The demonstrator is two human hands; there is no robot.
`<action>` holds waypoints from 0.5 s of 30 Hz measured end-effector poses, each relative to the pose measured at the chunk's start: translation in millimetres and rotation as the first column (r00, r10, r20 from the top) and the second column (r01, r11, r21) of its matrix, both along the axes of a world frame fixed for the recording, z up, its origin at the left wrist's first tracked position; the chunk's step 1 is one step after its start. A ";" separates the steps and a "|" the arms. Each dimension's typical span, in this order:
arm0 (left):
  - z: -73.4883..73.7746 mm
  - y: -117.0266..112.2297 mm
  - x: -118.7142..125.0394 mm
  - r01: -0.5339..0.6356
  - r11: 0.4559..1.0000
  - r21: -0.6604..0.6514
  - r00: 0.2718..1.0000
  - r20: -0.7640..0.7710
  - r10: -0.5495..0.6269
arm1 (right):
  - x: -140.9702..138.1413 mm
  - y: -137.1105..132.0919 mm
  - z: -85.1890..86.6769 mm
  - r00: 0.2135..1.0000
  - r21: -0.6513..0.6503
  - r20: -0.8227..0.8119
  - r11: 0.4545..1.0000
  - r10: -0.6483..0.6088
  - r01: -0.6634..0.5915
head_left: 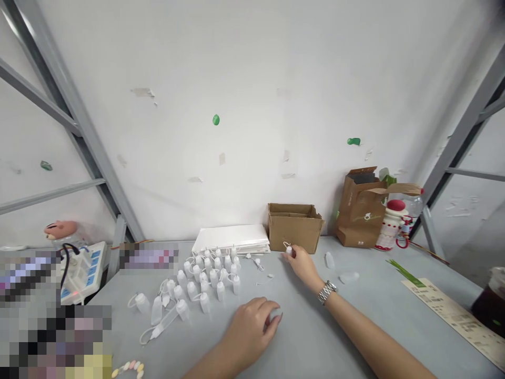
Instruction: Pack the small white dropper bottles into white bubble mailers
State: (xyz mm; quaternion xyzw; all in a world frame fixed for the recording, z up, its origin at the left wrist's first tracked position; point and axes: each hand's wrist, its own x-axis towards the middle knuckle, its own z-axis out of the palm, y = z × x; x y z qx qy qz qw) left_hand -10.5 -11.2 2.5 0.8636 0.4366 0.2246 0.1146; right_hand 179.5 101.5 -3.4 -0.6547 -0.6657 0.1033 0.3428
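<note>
My right hand, with a metal watch on its wrist, pinches a small white plastic bottle with a looped cap strap in front of the cardboard box. Only the bottle's top shows; the fingers hide the rest. Closer to me, my left hand hovers low over or rests on the grey table, fingers curved, thumb apart, holding nothing. To its left several similar white bottles stand in a cluster, and a few lie on their sides. A loose strap cap lies between my hands. Two clear bottle bodies lie right of my right hand.
An open cardboard box and a stack of white sheets sit against the wall. A brown paper bag and a red-topped white bottle stand at the right. A power strip lies left; a dark drink cup is far right.
</note>
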 end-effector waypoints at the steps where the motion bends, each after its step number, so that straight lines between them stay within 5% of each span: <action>1: 0.5 0.1 0.2 -0.011 1.000 -0.007 1.000 0.005 0.011 | -2.4 -3.8 1.6 1.000 0.000 -0.001 1.000 0.028 -0.028; 9: 1.2 -7.0 3.8 0.161 0.987 0.025 0.987 -0.010 -0.161 | -49.4 -50.4 45.9 0.943 0.095 -0.062 0.942 0.327 -0.320; 12: -12.4 -13.6 10.0 0.356 0.929 0.102 0.934 0.001 -0.358 | -70.1 -65.7 53.3 0.842 -0.045 -0.070 0.841 0.535 -0.538; 15: -32.7 -18.7 17.6 0.570 0.804 0.169 0.819 -0.048 -0.571 | -91.3 -76.0 46.5 0.735 -0.214 -0.059 0.711 0.675 -0.670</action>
